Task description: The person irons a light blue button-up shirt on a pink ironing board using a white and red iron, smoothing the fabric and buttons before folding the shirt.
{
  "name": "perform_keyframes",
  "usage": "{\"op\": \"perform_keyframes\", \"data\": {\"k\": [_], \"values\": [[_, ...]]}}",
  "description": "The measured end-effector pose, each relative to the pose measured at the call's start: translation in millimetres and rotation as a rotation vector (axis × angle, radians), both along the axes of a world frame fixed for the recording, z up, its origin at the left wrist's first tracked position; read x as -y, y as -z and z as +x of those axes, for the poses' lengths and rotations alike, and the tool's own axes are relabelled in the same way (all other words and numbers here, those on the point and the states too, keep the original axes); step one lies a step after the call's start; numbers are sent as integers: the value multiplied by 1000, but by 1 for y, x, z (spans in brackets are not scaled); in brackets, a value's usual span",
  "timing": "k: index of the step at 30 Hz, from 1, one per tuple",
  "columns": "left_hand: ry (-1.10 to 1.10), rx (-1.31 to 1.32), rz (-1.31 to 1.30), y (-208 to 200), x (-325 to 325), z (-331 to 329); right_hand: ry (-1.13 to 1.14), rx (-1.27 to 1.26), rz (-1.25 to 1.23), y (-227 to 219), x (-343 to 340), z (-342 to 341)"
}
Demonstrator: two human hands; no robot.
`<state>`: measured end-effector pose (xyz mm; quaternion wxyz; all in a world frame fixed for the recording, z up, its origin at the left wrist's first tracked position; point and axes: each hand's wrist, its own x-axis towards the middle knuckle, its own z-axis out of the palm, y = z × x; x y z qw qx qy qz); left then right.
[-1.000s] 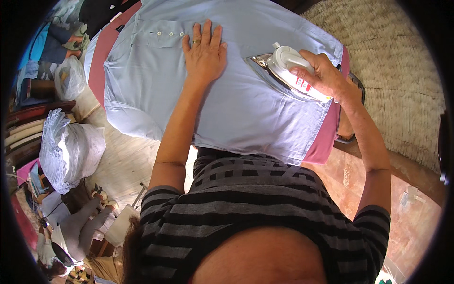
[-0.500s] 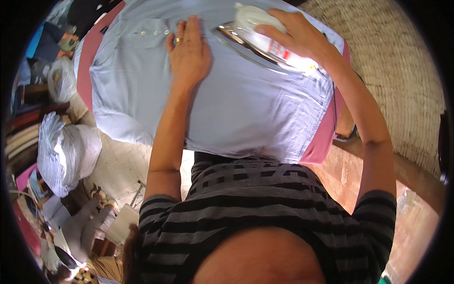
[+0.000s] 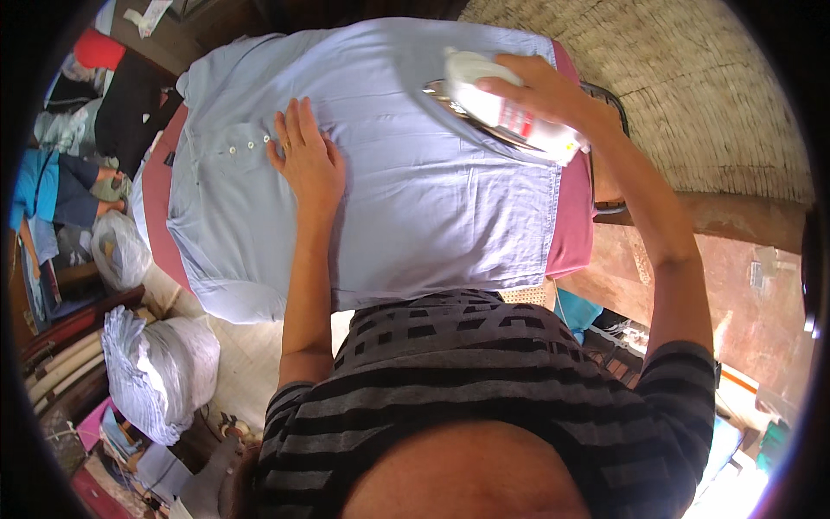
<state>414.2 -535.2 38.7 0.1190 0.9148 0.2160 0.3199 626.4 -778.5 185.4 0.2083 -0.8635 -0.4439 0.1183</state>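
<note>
A light blue polo shirt [image 3: 415, 208] lies spread over an ironing board with a maroon cover [image 3: 571, 227]. My left hand [image 3: 311, 169] rests flat on the shirt, fingers stretched out, just right of the small white buttons [image 3: 251, 144] on its placket. In my right hand [image 3: 553, 93] is a white clothes iron [image 3: 471, 76] with a shiny metal soleplate, gripped by its handle. The iron is over the right part of the shirt, its pointed tip toward the far left. My palm and fingers hide part of the handle.
Black metal tubing [image 3: 618, 108] shows at the board's right end, beside a woven mat [image 3: 692, 112]. On the left stand a filled grey-white bag [image 3: 169, 376] and a clear plastic bag [image 3: 119, 249]. A person in blue [image 3: 39, 186] is at the far left.
The view has shifted, showing more beyond the board's far edge. Across the shirt, the iron has moved right and farther from me. My left hand stays near the buttons.
</note>
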Motion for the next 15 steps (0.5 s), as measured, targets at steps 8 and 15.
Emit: {"op": "perform_keyframes", "data": {"k": [8,15], "values": [[547,-47,-7,-15,59,39,738,-296,171,-55,168,-6],[564,-90,60,-6,64,44,942,-111,65,-12,250,0]]}}
